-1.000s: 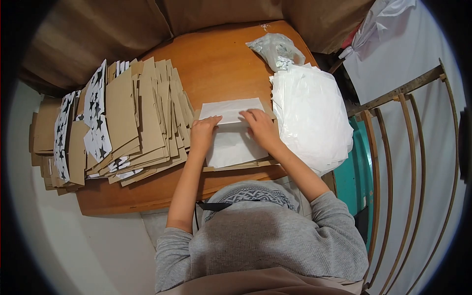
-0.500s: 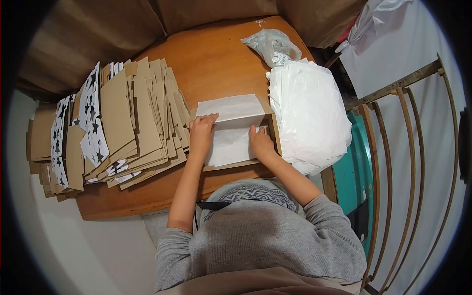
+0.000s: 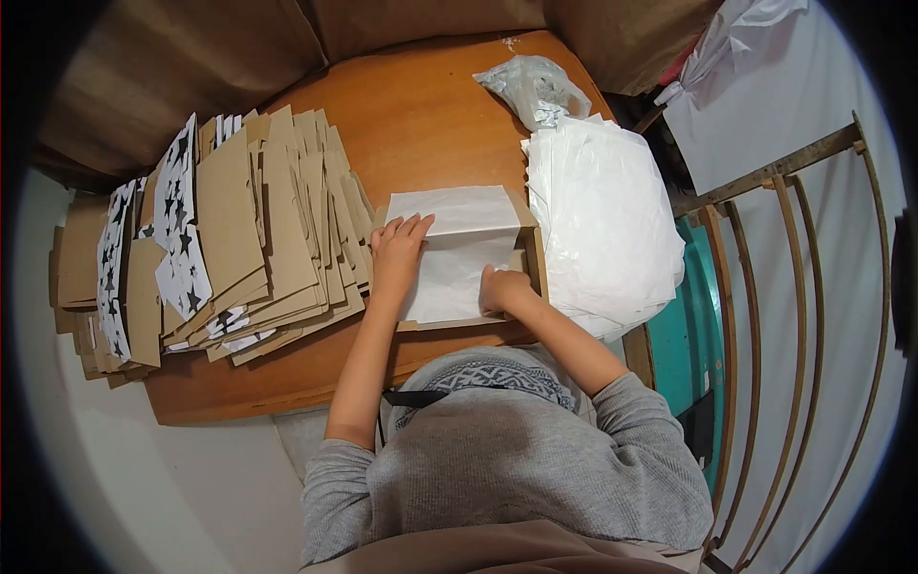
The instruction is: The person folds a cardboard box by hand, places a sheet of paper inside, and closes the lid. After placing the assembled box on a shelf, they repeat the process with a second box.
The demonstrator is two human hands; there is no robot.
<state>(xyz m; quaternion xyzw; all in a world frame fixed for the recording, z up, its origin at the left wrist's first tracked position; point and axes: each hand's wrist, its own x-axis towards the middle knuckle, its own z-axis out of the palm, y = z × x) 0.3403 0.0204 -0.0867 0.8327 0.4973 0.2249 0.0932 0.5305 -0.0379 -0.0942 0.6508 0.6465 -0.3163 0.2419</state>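
An open brown cardboard box (image 3: 541,277) sits in front of me near the table edge, lined with a sheet of white paper (image 3: 449,277). The sheet's far part rises over the box's back side, with a crease across it. My left hand (image 3: 397,251) lies over the box's left side, fingers stretched out on the paper near the crease. Inside the box, at the right, my right hand (image 3: 505,290) is curled closed and touches the paper. Its fingertips are hidden, so any paper pinched in them cannot be seen.
Left of the box lies a large pile of folded cardboard boxes (image 3: 229,220), some with black-star patterns. A stack of white paper sheets (image 3: 602,220) stands close on the right. Behind it sits a clear plastic bag (image 3: 535,88). A wooden rack (image 3: 755,316) is farther right.
My right hand has slid toward me along the inside of the box, its fingers curling in. My left fingers have shifted slightly and lie flatter on the paper.
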